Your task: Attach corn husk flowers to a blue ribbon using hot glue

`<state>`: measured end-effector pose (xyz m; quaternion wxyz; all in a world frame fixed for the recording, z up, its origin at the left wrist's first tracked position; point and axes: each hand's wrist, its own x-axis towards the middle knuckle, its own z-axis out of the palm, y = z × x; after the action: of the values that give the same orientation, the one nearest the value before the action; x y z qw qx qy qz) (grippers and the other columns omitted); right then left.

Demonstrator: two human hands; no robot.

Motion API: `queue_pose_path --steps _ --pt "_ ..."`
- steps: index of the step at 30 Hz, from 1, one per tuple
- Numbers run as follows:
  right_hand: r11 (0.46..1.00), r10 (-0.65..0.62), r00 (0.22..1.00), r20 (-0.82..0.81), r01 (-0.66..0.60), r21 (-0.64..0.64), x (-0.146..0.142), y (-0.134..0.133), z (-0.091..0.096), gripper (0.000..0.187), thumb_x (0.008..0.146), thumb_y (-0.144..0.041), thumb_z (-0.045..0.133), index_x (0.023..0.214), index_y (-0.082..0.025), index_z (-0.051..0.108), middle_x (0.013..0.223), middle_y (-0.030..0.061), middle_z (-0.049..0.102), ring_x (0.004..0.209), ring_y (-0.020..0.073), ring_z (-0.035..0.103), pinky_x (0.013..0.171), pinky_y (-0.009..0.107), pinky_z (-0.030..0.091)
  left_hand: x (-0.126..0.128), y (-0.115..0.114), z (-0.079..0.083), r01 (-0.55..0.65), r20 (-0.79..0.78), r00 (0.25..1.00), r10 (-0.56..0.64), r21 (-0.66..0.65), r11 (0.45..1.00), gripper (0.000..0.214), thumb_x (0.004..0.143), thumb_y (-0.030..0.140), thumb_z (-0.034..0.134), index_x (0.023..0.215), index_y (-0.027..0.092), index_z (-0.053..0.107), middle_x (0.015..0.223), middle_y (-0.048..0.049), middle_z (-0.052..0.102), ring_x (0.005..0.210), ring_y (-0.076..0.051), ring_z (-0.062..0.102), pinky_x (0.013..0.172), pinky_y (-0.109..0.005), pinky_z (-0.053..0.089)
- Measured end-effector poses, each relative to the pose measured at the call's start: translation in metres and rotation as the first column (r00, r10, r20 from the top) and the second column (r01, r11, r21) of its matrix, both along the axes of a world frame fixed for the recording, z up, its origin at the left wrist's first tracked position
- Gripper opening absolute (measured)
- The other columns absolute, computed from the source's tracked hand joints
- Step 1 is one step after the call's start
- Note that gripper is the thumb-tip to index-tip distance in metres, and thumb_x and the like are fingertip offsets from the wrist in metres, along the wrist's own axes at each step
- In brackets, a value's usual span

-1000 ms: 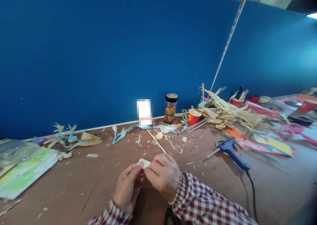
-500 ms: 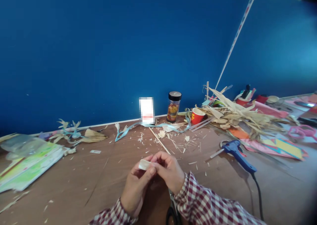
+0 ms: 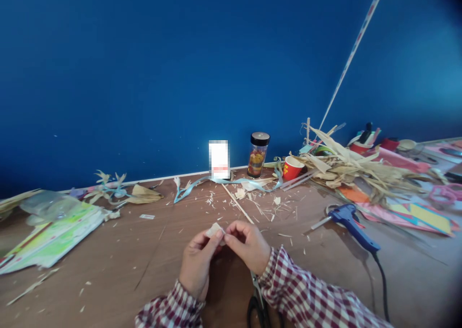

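Observation:
A small pale piece of corn husk [image 3: 214, 229] is held up between my hands, above the table. My left hand [image 3: 198, 263] pinches it between thumb and fingers. Thumb and forefinger of my right hand [image 3: 249, 246] are closed at its right edge; the fingertips partly hide the contact. Under my right wrist lie black-handled scissors [image 3: 257, 301], partly covered by the checked sleeve. To the right a blue glue gun [image 3: 355, 227] rests on the table with its nozzle pointing left.
Husk scraps [image 3: 252, 207] litter the brown table [image 3: 108, 270]. A lidded jar [image 3: 258, 155], a red paper cup [image 3: 293, 168] and a blue ribbon [image 3: 191, 188] are by the wall. Dried corn husks [image 3: 361, 174] pile up at right; a green-and-white sheet [image 3: 54, 236] lies left.
The husk piece has turned and now stands more upright in my left fingers. My right fingers have drawn slightly right, to its edge. The view has shifted a little left.

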<state>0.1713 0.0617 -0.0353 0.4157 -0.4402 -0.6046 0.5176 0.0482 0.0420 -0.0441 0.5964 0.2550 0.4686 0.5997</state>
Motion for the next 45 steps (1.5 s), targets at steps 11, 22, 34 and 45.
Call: queue_pose_path --steps 11,22,34,45 --pt "0.991 -0.062 0.988 0.139 0.044 0.129 0.005 0.004 -0.004 0.026 0.078 -0.040 0.051 0.069 -0.016 0.056 0.057 -0.0022 0.052 0.052 0.0089 0.042 0.049 0.021 0.033 -0.002 0.001 0.002 0.083 0.026 0.996 -0.083 0.007 0.997 0.018 0.056 0.025 0.074 0.068 0.012 0.067 0.070 -0.0023 0.067 0.067 -0.011 0.059 0.066 -0.022 0.048" --pt "0.930 -0.183 0.491 0.851 -0.194 0.312 0.045 -0.074 0.007 0.031 0.064 -0.046 0.064 0.084 -0.023 0.054 0.079 0.0020 0.058 0.068 0.0196 0.054 0.054 0.027 0.032 -0.015 0.009 0.007 0.034 0.332 0.943 -0.009 -0.069 0.997 0.008 0.065 0.014 0.068 0.066 0.014 0.060 0.056 0.0041 0.056 0.048 -0.004 0.051 0.054 -0.016 0.050" --pt "0.963 -0.161 0.430 0.888 -0.130 0.238 0.061 -0.102 0.008 0.030 0.063 -0.036 0.066 0.085 -0.021 0.053 0.089 0.0053 0.054 0.076 0.0230 0.055 0.060 0.031 0.041 -0.015 0.011 0.003 0.068 0.367 0.930 -0.020 -0.119 0.991 0.003 0.074 0.013 0.059 0.073 0.014 0.057 0.060 0.0006 0.055 0.049 -0.005 0.054 0.044 -0.012 0.048" --pt "0.988 -0.015 0.456 0.890 -0.128 0.082 0.077 -0.115 0.015 0.016 0.070 -0.025 0.060 0.085 -0.022 0.054 0.082 0.0020 0.058 0.072 0.0199 0.053 0.060 0.029 0.034 -0.014 0.011 0.001 0.075 0.387 0.922 -0.034 -0.092 0.993 0.005 0.073 0.009 0.059 0.072 0.013 0.056 0.064 0.0013 0.052 0.051 -0.005 0.052 0.036 -0.011 0.040"
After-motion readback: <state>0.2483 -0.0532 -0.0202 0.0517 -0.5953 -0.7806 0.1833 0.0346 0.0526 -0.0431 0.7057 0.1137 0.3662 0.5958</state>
